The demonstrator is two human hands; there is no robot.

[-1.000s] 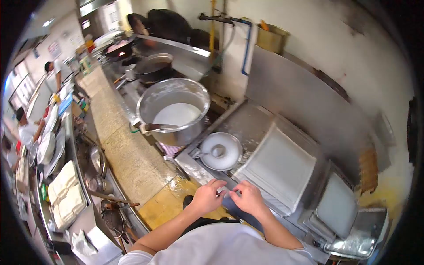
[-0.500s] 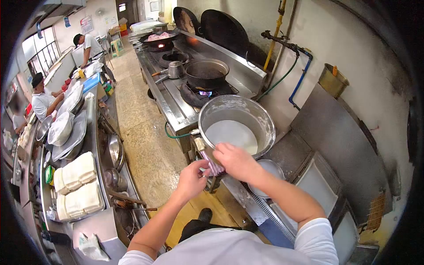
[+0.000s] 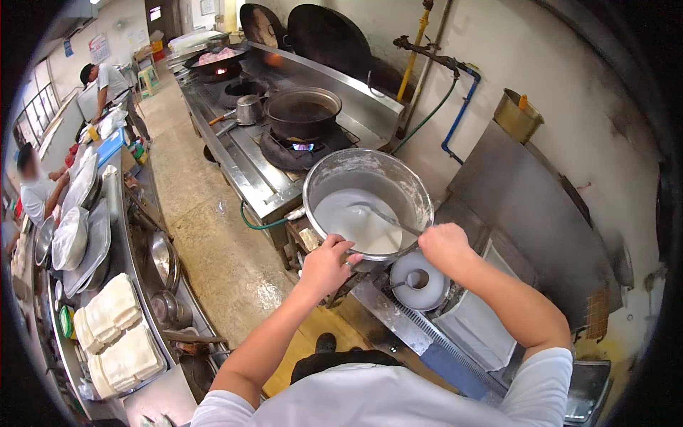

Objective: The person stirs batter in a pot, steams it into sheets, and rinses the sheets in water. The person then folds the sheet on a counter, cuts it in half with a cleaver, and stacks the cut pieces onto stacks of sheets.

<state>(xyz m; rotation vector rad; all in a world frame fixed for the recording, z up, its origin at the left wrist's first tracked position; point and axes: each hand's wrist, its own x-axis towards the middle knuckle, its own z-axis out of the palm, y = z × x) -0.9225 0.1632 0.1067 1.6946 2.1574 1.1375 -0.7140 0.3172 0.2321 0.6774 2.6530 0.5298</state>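
A large round metal basin [image 3: 313, 186] holds milky white liquid [image 3: 348, 224]. My right hand [image 3: 448, 247] is closed around the handle of a metal ladle [image 3: 405, 225], held over the basin's right rim, with its far end dipping into the liquid. At the near left rim, my left hand [image 3: 329, 269] grips the basin edge, thumb and fingers bent against it. Below the basin sits a smaller round container [image 3: 434, 297] of white contents, with a small metal cup [image 3: 417, 280] in it.
A dark pot [image 3: 302, 117] stands over a lit burner [image 3: 302, 147] beyond the basin. Farther back is a wok [image 3: 213, 62] of pinkish food. Stacked white cloths [image 3: 124, 356] lie on the left counter. Two people in white shirts work at the far left.
My hands have parted from a striped packet or cloth, no longer visible. The right has moved right and holds a ladle in the liquid; the left is on the rim. The view has shifted.
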